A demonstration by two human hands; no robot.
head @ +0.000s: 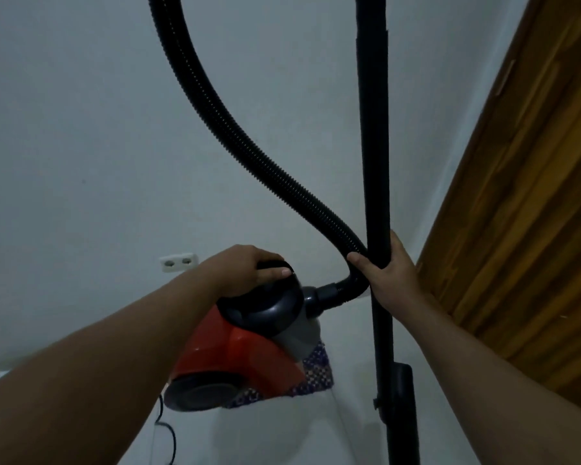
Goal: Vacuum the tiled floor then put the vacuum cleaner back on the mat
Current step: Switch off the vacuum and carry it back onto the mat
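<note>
- Nearest the lens are the two bare forearms reaching out; the left hand [249, 266] sits on top of the red-and-grey canister vacuum cleaner [249, 347], fingers [272, 272] curled round its black carry handle [275, 265].
- The right hand [388, 275], just right of the canister, is wrapped round the upright black wand tube [374, 162], and its fingers also pin the black ribbed hose [235, 129] against the tube where the two cross.
- The canister is over the purple-and-white patterned woven mat [317, 374], which pokes out from under its right side. Can't really tell if it's resting fully on the mat or hanging a bit above it.
- The black floor nozzle [404, 414] stands on the pale floor [342, 424] to the right of the canister, off the mat.
- My guess: either it's the very start (picking it up) or the tail end (setting it back). One shot doesn't settle that, so I can't say whether the floor got vacuumed.
- A thin black power cord [168, 437] trails on the floor below the canister; a white double wall socket [177, 262] sits on the wall to its upper left, with nothing visibly plugged in.
</note>
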